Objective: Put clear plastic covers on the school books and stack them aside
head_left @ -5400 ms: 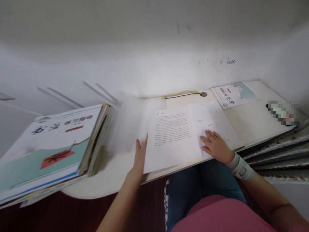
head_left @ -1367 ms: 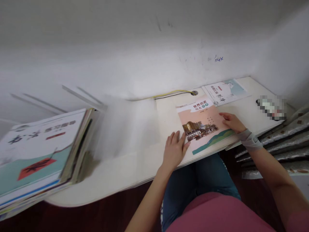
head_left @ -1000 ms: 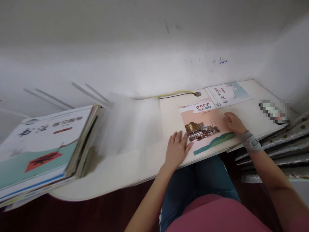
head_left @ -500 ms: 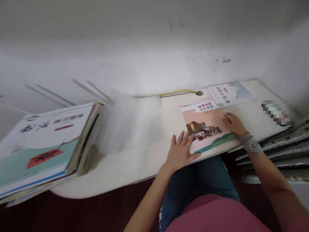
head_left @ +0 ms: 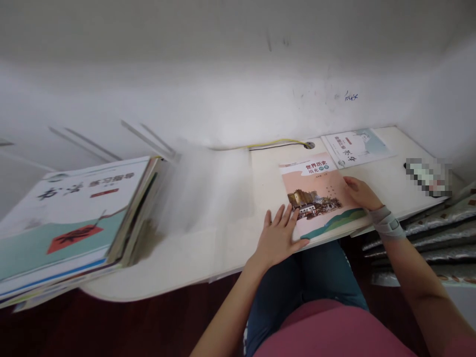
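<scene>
A pink booklet (head_left: 316, 186) with a castle picture and green hills on its cover lies closed near the table's front edge. Spread flat, my left hand (head_left: 277, 235) rests over its lower left corner, fingertips on the cover. At the booklet's right edge is my right hand (head_left: 362, 194), its fingers bent together and pinching the edge; the fingertips are partly hidden. A grey band circles the right wrist. Just behind the booklet lies a white and pale blue calligraphy booklet (head_left: 357, 148).
A thick stack of books (head_left: 82, 208) stands at the left on the white table (head_left: 178, 267). A phone-like object (head_left: 427, 177), blurred out, lies far right. Yellow and black cables (head_left: 277, 142) run along the wall to a hole. Silvery padded material (head_left: 427, 233) is below right.
My right hand's fingers have drawn in from loosely spread to bent at the booklet's right edge. The left hand stays in place; the view has shifted slightly.
</scene>
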The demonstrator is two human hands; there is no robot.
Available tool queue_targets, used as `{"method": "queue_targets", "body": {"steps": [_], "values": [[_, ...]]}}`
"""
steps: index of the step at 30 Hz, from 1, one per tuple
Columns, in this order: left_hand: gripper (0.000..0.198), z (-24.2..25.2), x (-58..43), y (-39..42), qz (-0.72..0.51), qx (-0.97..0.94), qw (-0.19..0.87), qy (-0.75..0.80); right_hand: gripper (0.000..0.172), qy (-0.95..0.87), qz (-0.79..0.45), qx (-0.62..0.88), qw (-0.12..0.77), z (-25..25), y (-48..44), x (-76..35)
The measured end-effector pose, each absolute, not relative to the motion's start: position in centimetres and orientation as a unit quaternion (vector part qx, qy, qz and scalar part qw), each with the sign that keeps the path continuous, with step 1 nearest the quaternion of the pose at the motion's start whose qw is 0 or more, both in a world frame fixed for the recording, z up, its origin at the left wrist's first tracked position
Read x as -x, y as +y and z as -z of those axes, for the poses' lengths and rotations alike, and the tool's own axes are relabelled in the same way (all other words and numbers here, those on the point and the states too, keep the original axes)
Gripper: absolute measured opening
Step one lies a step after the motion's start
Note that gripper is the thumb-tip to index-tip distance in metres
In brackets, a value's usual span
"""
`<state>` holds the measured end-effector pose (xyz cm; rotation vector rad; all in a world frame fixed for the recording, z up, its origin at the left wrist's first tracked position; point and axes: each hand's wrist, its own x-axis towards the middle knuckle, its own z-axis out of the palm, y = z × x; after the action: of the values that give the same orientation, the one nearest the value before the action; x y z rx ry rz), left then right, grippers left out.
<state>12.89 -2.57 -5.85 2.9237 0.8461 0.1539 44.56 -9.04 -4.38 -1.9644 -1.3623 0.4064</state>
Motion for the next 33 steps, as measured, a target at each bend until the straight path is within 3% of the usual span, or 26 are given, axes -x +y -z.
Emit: {"method": "queue_targets", "body": {"steps": [10,13,17,22,24,28,33], "values": [[0.086,6.0,-12.9,-2.4,-0.046,-0.959,0.060,0.274,0.049,-0.540,-0.160,0.762,0.319,3.8,-9.0,-43.2],[0.086,5.5,-13.2,-2.2,-0.042,-0.956,0.099,0.275,0.052,-0.538,-0.214,0.723,0.377,2.4,-9.1,-42.9],[0.073,3.4,-14.6,-2.2,-0.132,-0.919,0.231,0.291,0.054,-0.567,-0.303,0.601,0.475,0.2,-9.3,-41.1],[0.057,0.7,-17.7,-2.5,-0.223,-0.742,0.572,0.269,0.053,-0.647,-0.244,0.560,0.455,0.5,-9.0,-36.2],[0.048,0.6,-18.7,-2.7,-0.237,-0.664,0.653,0.277,0.054,-0.657,-0.204,0.567,0.453,1.2,-9.0,-34.6],[0.039,1.4,-19.7,-3.0,-0.281,-0.562,0.706,0.326,0.051,-0.607,-0.122,0.617,0.486,2.1,-10.2,-33.8],[0.042,2.4,-21.0,-3.6,-0.305,-0.564,0.686,0.344,0.049,-0.596,-0.056,0.635,0.489,2.1,-12.1,-34.5]]}}
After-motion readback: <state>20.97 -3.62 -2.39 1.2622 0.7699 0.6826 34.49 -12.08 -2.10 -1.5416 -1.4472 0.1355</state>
